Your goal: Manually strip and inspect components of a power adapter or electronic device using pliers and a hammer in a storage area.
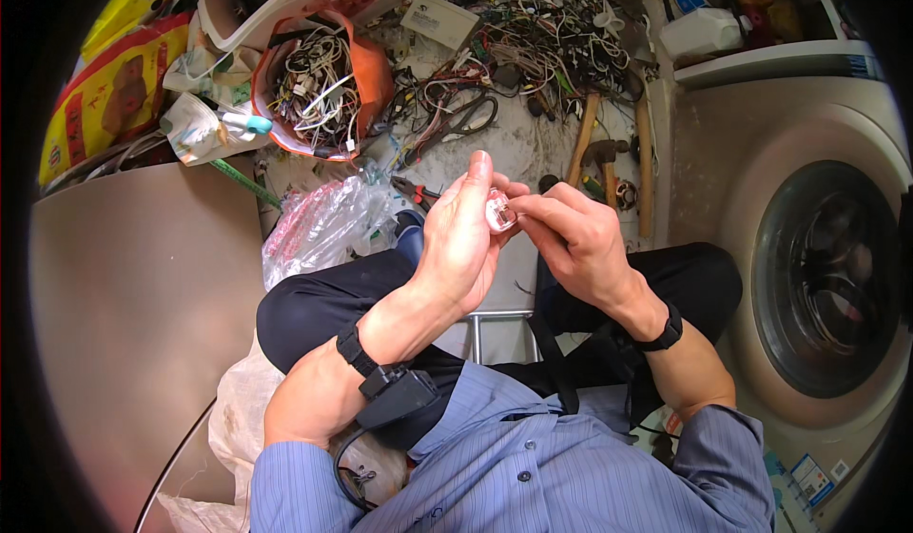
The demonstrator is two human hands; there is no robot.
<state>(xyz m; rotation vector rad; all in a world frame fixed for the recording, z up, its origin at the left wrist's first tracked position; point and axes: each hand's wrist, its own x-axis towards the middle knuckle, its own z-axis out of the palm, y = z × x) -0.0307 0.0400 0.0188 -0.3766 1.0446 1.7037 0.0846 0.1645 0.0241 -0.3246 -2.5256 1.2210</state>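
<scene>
A small rounded piece, pinkish-white and clear with shiny bits inside, sits in my left hand. The left palm is turned toward the piece and the thumb points up; the fingers behind it are partly hidden. From the other side, my right hand reaches in with thumb and index finger pinched at the piece's right edge. Whether those fingertips also grip something tiny cannot be made out. Both hands are above my crossed legs.
Beyond the hands lie red-handled pliers, large black scissors, a hammer and a heap of tangled wires. An orange bag of cables stands left of them, above a clear plastic bag. A washing machine borders the right.
</scene>
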